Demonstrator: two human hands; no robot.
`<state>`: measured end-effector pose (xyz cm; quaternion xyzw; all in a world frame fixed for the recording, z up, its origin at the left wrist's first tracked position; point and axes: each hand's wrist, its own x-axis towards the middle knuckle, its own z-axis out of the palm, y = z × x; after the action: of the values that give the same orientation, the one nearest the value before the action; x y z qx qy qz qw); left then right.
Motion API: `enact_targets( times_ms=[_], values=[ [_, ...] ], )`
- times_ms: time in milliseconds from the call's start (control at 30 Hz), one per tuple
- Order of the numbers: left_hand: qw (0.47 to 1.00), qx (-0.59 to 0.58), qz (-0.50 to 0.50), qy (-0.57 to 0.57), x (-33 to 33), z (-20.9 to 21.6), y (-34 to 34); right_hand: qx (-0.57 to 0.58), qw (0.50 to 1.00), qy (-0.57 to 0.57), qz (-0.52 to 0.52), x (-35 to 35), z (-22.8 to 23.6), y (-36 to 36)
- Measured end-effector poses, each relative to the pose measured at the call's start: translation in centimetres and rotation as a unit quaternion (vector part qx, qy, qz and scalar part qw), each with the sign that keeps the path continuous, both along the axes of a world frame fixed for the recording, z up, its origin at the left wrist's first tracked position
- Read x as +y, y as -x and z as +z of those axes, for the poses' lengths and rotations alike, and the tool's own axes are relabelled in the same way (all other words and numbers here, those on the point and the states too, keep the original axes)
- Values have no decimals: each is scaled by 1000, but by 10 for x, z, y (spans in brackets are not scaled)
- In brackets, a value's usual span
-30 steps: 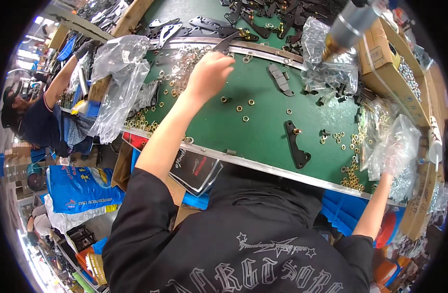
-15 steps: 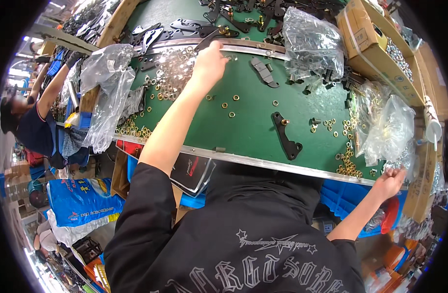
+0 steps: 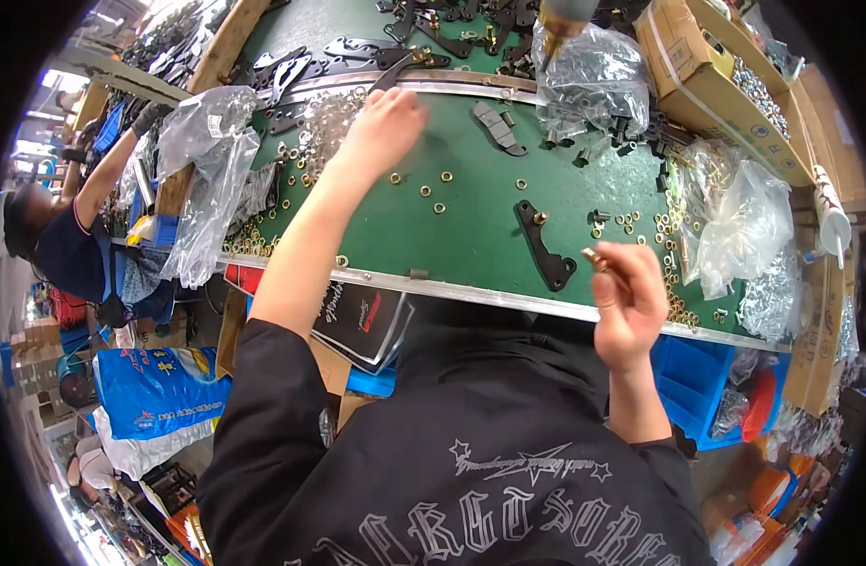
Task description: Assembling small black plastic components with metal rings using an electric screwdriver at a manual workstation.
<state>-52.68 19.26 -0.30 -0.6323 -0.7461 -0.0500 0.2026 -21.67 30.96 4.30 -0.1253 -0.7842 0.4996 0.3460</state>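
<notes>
Head view, black bracket between 2 hands, fitting in right hand

Right hand, inside the crumpled clear plastic bag 1.0 s ago, now clear of it, nearer the flat black metal bracket, small shiny metal piece between fingers. Silver-and-brass cylindrical tool, out of view 0.5 s ago, visible again at top.

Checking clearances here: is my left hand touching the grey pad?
Apart: the head view shows green tabletop between your left hand and the grey pad.
</notes>
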Motion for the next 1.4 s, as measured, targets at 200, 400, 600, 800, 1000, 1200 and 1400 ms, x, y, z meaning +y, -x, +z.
enact_targets(
  times_ms=[200, 400, 600, 800, 1000, 1200, 1400],
  values=[
    [971, -194, 100, -96, -4, 5, -3, -10, 996, 88, -1, -9, -15, -4],
    [819, -530, 85, -203, -10, -13, -55, 11, 982, 187, 27, -13, -24, -7],
    [305, -909, -79, -272, -5, 10, -163, 57, 940, 333, 40, -21, -27, 17],
    [103, -956, -31, -273, 4, 24, -204, 83, 929, 357, 47, -27, -32, 16],
    [207, -935, -59, -281, 5, 12, -211, 45, 932, 358, 31, -25, -33, 5],
    [167, -949, -78, -257, 8, 10, -211, 71, 861, 492, 112, -16, -48, 2],
    [345, -891, -110, -273, 8, 0, -214, 50, 762, 627, 153, -14, -37, -3]
  ],
)
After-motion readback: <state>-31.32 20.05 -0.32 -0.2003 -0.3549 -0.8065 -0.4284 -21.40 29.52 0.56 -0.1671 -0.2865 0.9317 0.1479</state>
